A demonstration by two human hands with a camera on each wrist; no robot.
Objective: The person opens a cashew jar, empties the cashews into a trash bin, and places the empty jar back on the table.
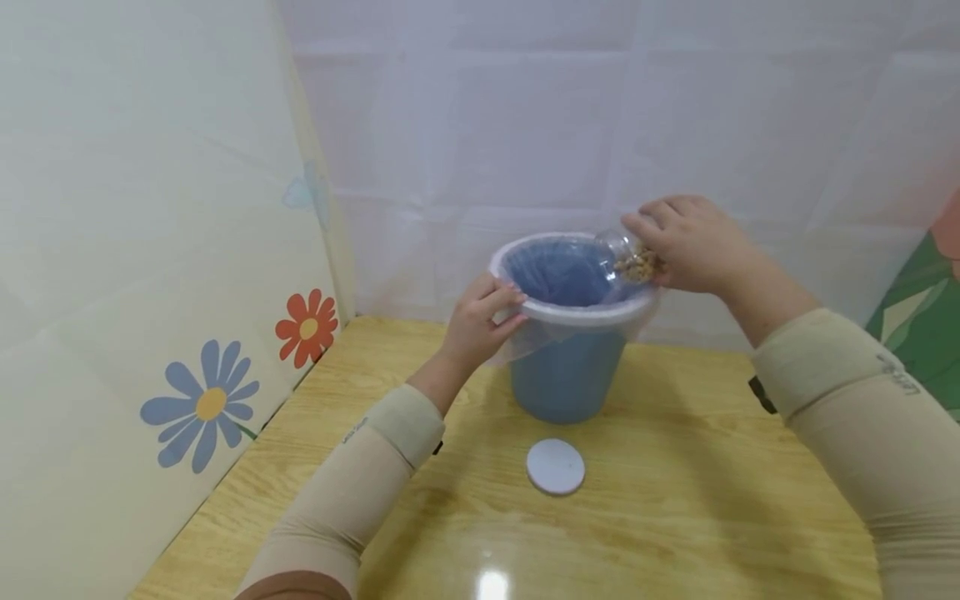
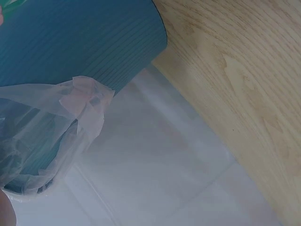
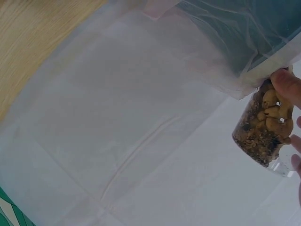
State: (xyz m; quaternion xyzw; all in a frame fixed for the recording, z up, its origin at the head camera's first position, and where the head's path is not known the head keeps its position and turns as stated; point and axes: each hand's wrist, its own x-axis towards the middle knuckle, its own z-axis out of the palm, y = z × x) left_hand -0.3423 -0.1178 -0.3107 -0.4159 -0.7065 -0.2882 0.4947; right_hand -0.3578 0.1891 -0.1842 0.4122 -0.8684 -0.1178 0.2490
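Note:
A blue trash can [image 1: 566, 375] stands on the wooden table, lined with a clear plastic bag [image 1: 573, 315] folded over its rim. My left hand [image 1: 483, 317] grips the lined rim at the near left, fingertips bent over the edge. In my right hand [image 1: 693, 242] is a clear jar [image 1: 617, 250], held on its side over the right part of the rim. Tan, nut-like pieces [image 3: 275, 113] and darker crumbs show through its wall in the right wrist view. The left wrist view has the can's ribbed side [image 2: 80, 42] and the hanging bag [image 2: 84, 101].
A white round disc [image 1: 555, 467], like a lid, lies flat on the table [image 1: 660, 492] in front of the can. Behind the can rises a white-sheeted wall [image 1: 487, 125]. A side panel with flower prints [image 1: 210, 404] borders the table's left edge.

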